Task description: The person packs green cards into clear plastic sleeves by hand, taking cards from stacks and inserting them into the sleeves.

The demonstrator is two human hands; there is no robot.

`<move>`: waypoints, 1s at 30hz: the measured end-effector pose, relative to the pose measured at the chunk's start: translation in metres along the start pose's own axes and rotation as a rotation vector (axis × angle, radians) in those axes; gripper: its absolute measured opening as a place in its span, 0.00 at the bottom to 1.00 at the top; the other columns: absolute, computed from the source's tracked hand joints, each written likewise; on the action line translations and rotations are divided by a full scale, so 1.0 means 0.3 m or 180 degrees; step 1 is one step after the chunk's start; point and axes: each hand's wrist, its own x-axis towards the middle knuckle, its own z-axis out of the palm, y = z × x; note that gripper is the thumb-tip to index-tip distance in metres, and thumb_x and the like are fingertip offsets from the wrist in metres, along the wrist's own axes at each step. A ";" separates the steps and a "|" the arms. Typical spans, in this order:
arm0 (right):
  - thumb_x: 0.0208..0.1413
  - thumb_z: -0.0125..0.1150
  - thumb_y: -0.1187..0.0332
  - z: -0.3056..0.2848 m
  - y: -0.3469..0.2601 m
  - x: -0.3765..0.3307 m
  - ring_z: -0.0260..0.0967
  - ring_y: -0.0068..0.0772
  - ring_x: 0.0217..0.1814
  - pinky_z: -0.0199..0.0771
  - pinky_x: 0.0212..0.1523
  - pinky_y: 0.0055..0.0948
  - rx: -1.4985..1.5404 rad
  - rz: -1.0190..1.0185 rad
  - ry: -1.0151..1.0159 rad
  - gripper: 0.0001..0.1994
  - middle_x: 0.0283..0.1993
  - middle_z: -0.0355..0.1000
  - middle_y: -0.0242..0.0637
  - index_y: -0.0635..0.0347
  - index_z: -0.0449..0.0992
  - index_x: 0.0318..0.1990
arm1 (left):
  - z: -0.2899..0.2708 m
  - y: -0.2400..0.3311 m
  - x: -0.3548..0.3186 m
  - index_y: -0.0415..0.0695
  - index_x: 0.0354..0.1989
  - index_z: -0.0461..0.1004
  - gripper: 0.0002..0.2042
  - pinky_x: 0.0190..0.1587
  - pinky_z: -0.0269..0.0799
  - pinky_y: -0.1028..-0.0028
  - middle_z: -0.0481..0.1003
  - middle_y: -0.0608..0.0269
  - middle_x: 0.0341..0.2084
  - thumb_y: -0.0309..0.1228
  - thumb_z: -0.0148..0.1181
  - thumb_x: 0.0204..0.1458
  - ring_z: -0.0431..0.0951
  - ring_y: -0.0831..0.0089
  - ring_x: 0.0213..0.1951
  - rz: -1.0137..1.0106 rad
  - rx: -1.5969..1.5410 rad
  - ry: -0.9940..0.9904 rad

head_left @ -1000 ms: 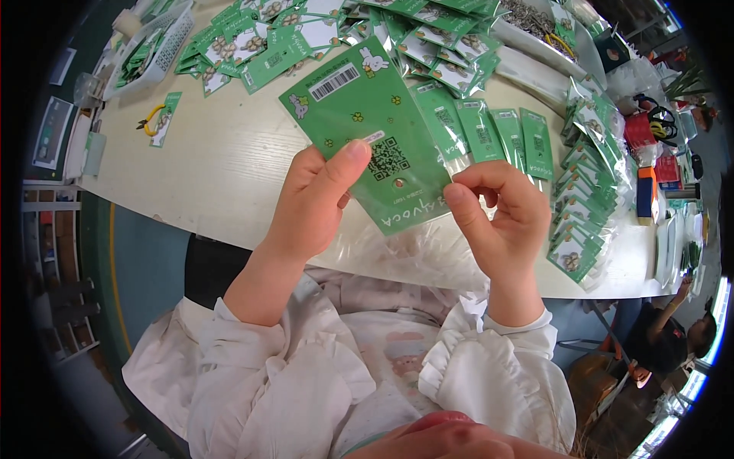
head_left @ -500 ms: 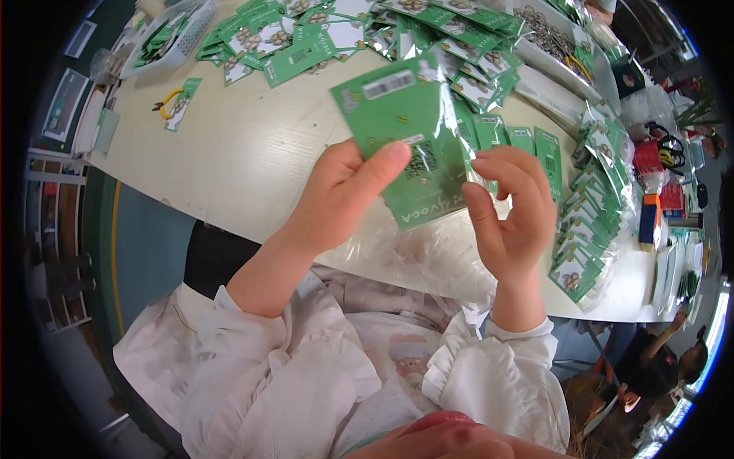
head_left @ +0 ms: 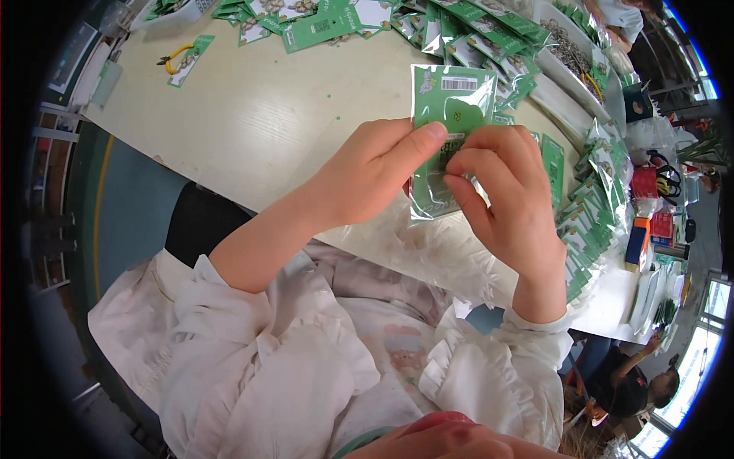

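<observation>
A green backing card in a clear plastic sleeve stands tilted up above the table, its barcode side toward me. My left hand grips its left edge, thumb flat on the front and fingers behind. My right hand is closed in a pinch, thumb and index tips over the middle of the card's front and covering part of the printed code. Whatever lies between those two fingertips is hidden. Under the packet, crumpled clear plastic sleeves lie along the near table edge.
Carded packets are heaped at the back of the table. Yellow-handled pliers rest on a card at left. A row of overlapping packets lines the right, beyond it a bin of metal pieces. Another person sits at far right.
The packet has turned more upright and shifted right. My right hand has moved from its right edge to over its front. The view has swung slightly.
</observation>
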 end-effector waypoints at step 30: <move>0.32 0.61 0.75 0.072 -0.017 -0.007 0.59 0.32 0.31 0.53 0.33 0.28 0.0323 0.0325 -0.0302 0.10 0.27 0.62 0.29 0.55 0.69 0.27 | 0.009 -0.086 0.013 0.35 0.20 0.65 0.18 0.18 0.57 0.74 0.64 0.62 0.10 0.38 0.42 0.55 0.61 0.77 0.15 0.0190 0.0438 0.0127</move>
